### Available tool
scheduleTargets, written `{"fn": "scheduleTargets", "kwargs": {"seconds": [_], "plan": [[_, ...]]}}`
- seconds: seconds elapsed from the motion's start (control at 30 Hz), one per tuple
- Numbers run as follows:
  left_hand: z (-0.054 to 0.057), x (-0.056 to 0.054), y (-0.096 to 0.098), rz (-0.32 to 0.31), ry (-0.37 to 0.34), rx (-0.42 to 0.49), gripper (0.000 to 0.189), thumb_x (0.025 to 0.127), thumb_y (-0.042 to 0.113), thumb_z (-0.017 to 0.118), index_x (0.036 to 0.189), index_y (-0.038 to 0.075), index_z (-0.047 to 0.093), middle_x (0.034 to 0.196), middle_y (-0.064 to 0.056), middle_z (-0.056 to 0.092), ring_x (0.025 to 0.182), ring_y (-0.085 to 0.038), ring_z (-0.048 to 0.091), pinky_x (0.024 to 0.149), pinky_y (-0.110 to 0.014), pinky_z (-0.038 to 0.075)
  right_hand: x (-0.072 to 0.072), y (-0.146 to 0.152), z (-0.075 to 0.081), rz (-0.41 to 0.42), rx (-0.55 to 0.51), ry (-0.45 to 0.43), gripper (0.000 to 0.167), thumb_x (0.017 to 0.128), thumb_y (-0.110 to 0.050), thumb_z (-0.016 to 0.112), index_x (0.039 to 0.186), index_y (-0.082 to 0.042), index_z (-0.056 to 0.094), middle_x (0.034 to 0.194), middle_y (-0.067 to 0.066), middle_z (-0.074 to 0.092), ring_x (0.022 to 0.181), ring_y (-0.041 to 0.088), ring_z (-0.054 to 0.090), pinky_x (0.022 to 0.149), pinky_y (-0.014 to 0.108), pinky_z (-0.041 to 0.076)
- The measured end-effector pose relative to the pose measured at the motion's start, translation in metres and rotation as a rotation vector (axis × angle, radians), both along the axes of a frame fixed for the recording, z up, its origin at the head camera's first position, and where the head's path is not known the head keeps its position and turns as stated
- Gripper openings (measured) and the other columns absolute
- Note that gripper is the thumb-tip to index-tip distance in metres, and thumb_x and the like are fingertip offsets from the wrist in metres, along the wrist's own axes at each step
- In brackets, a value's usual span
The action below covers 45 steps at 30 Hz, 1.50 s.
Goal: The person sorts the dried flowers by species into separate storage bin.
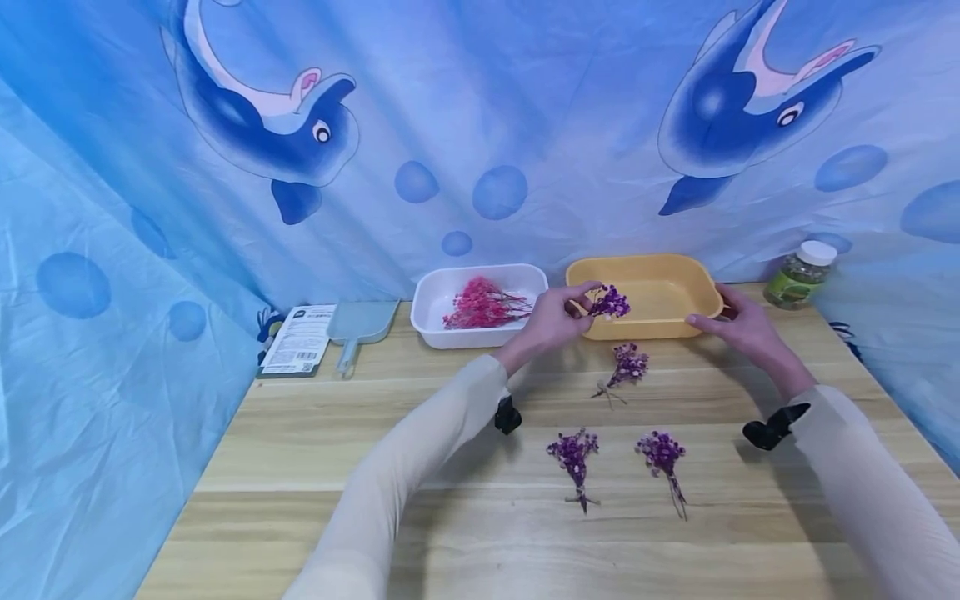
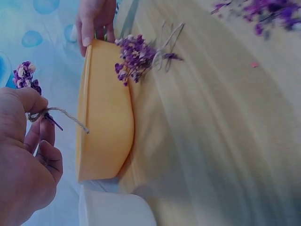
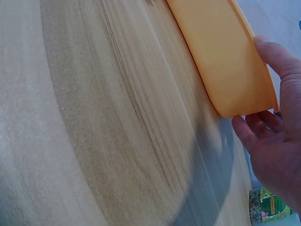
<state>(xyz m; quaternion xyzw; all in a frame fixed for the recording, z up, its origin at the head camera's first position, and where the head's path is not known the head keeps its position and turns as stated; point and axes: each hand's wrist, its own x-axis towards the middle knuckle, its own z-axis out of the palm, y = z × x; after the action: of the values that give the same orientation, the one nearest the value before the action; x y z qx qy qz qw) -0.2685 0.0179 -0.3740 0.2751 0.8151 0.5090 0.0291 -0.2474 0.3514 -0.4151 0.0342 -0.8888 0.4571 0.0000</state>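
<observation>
Between thumb and fingers, my left hand (image 1: 556, 323) pinches a small bunch of purple dried flowers (image 1: 611, 302) by its twine-tied stems, over the near left part of the yellow basin (image 1: 705, 292). A loose twine end (image 2: 70, 120) sticks out beside the fingers in the left wrist view. My right hand (image 1: 750, 333) grips the basin's right end, thumb at the rim (image 3: 263, 52) and fingers against the outer wall. Another purple bunch (image 1: 630, 365) lies on the table just in front of the basin. Two more, a left bunch (image 1: 573, 458) and a right bunch (image 1: 663, 454), lie nearer.
Left of the yellow basin stands a white basin (image 1: 431, 321) holding pink dried flowers (image 1: 480, 304). Farther left lie a pale blue dustpan (image 1: 363, 321) and a labelled packet (image 1: 298, 340). A jar with a white lid (image 1: 799, 275) stands at the back right, near the blue curtain (image 1: 525, 108).
</observation>
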Motion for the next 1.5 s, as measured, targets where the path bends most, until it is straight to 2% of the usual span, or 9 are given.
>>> {"fn": "scheduleTargets", "kwargs": {"seconds": [0.07,0.13,0.17,0.23,0.6,0.77,1.0,1.37,1.5], "plan": [[0.001,-0.005,0.005,-0.005,0.001,-0.008,0.06,0.086,-0.006,0.071,0.143,0.008,0.056,0.096,-0.004,0.066,0.075,-0.014,0.062,0.065,-0.022,0.055,0.0,0.0,0.0,-0.001,-0.001,0.001,0.094,0.095,-0.038,0.07,0.159,0.001,0.012,0.155,0.034,0.025,0.135,0.051,0.035,0.101,0.03,0.046],[0.002,-0.01,0.01,-0.004,0.0,-0.026,0.06,0.087,-0.005,0.071,0.143,0.009,0.056,0.096,-0.002,0.066,0.075,-0.013,0.062,0.062,-0.022,0.055,-0.001,0.0,0.0,-0.007,0.005,0.002,0.094,0.095,-0.038,0.069,0.158,0.001,0.012,0.155,0.035,0.025,0.135,0.051,0.035,0.106,0.05,0.041],[0.002,-0.012,0.012,-0.004,-0.004,-0.032,0.061,0.087,-0.005,0.071,0.144,0.01,0.056,0.096,-0.001,0.065,0.075,-0.013,0.063,0.062,-0.022,0.055,-0.001,0.0,-0.001,-0.01,0.007,0.003,0.094,0.095,-0.038,0.069,0.158,0.001,0.012,0.155,0.034,0.025,0.135,0.051,0.035,0.107,0.051,0.041],[0.002,-0.017,0.018,-0.006,-0.025,-0.037,0.062,0.087,-0.005,0.07,0.144,0.012,0.055,0.097,0.001,0.064,0.076,-0.013,0.063,0.061,-0.023,0.055,-0.001,0.0,-0.002,-0.011,0.0,0.005,0.093,0.095,-0.037,0.069,0.158,0.001,0.012,0.155,0.035,0.025,0.135,0.052,0.035,0.106,0.06,0.036],[0.001,-0.037,0.042,-0.008,-0.02,-0.077,0.061,0.088,-0.006,0.069,0.144,0.014,0.056,0.096,0.002,0.065,0.071,-0.011,0.065,0.056,-0.022,0.054,-0.002,0.0,-0.001,-0.028,-0.015,-0.007,0.097,0.093,-0.04,0.071,0.159,0.0,0.012,0.157,0.032,0.023,0.137,0.051,0.032,0.109,0.06,0.033],[-0.003,-0.046,0.049,-0.024,0.013,-0.103,0.058,0.091,-0.004,0.068,0.144,0.014,0.056,0.096,0.0,0.065,0.07,-0.011,0.064,0.054,-0.022,0.051,-0.002,0.0,-0.001,-0.033,-0.01,-0.007,0.096,0.093,-0.04,0.072,0.158,0.001,0.014,0.156,0.033,0.025,0.136,0.05,0.034,0.109,0.059,0.034],[-0.007,-0.054,0.061,-0.03,0.083,-0.154,0.055,0.09,-0.002,0.07,0.142,0.013,0.058,0.098,-0.002,0.069,0.073,-0.009,0.066,0.06,-0.017,0.053,-0.004,0.001,-0.004,-0.047,-0.009,-0.007,0.098,0.093,-0.041,0.072,0.158,0.0,0.013,0.155,0.033,0.025,0.136,0.051,0.034,0.109,0.059,0.035],[-0.015,-0.059,0.066,0.002,0.149,-0.229,0.055,0.089,0.001,0.073,0.141,0.011,0.058,0.109,-0.007,0.072,0.079,-0.012,0.069,0.064,-0.015,0.052,-0.003,-0.001,-0.005,-0.024,-0.026,0.015,0.096,0.093,-0.037,0.073,0.158,0.002,0.014,0.155,0.034,0.026,0.136,0.051,0.035,0.108,0.06,0.035],[-0.016,-0.058,0.068,-0.02,0.142,-0.197,0.053,0.089,0.0,0.073,0.14,0.007,0.059,0.112,-0.013,0.07,0.08,-0.018,0.07,0.064,-0.018,0.053,-0.002,0.001,-0.006,-0.028,-0.026,0.021,0.094,0.093,-0.036,0.072,0.158,0.002,0.015,0.155,0.034,0.026,0.136,0.051,0.035,0.108,0.06,0.035]]}}
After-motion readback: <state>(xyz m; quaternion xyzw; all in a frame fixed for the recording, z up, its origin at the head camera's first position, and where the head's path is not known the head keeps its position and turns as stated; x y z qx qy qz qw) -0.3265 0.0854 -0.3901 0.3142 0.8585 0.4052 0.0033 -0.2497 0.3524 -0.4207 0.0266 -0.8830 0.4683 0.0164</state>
